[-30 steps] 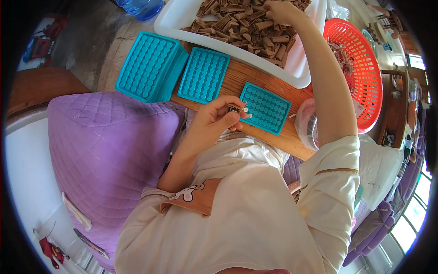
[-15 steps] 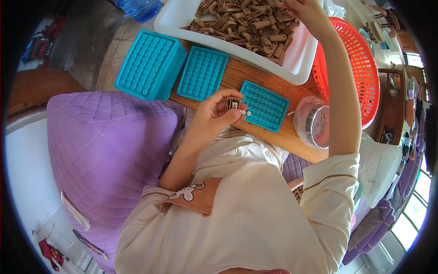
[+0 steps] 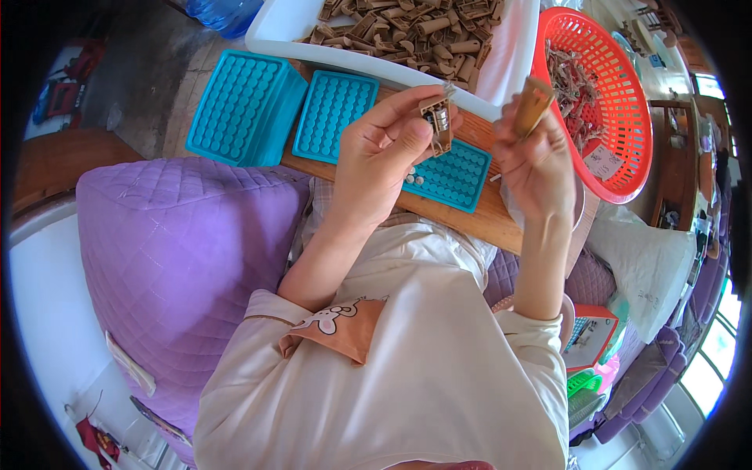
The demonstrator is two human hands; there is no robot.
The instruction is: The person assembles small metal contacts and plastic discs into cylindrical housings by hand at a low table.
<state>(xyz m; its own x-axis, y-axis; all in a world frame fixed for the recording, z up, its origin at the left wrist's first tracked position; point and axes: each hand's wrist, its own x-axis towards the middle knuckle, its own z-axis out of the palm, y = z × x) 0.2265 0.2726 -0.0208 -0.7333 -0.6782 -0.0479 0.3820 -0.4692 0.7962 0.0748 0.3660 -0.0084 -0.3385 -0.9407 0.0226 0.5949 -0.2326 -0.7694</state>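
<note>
My left hand [image 3: 376, 157] is closed around a small brown plastic housing [image 3: 440, 129] with shiny metal parts inside, gripped between thumb and fingers. To its right, my right hand [image 3: 542, 172] pinches a curved brown plastic shell [image 3: 533, 108], held upright and apart from the housing. Below the housing, a teal tray [image 3: 466, 182] of round cavities lies on the wooden table, partly covered by my left hand. A few small white round pieces [image 3: 415, 178] show beside that hand, over the tray's left edge.
A white bin [image 3: 305, 52] piled with brown plastic shells [image 3: 423, 39] stands at the back. Another teal tray [image 3: 333, 113] and a teal stack [image 3: 239, 98] sit left. Right, a red basket [image 3: 619, 168] holds small tangled parts. My right forearm partly hides a round container [image 3: 514, 210].
My right hand has come back from the white bin with a brown shell. My left hand has risen, turning the housing so its metal parts show more.
</note>
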